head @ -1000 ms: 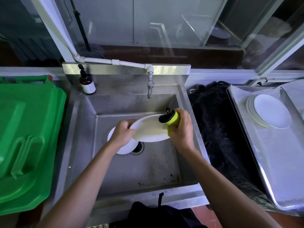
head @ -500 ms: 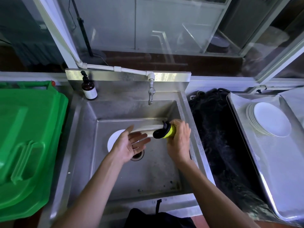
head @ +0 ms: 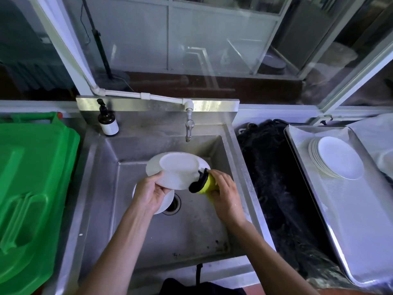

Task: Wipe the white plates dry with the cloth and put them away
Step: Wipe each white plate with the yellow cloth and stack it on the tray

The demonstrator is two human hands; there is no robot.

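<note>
Over the steel sink [head: 102, 188] my left hand [head: 150, 193] grips the near edge of a white plate [head: 176, 169], tilted with its underside toward me. My right hand [head: 225, 194] is closed around a yellow-green and black cloth [head: 202, 184] pressed against the plate's right edge. A second white plate [head: 168, 201] lies on the sink floor by the drain, mostly hidden under my left hand. A stack of several white plates [head: 338, 160] sits on the metal tray [head: 361, 220] at the right.
A tap [head: 189, 126] hangs over the sink's back wall, with a brown pump bottle [head: 107, 121] on the rim to its left. A green bin lid [head: 29, 199] lies at the left. Black netting [head: 282, 188] fills the gap between sink and tray.
The plate went from face-up to edge-on, and now its underside faces me. My left hand let go briefly, then took the near rim again. My right hand stayed on the cloth at the plate's right edge.
</note>
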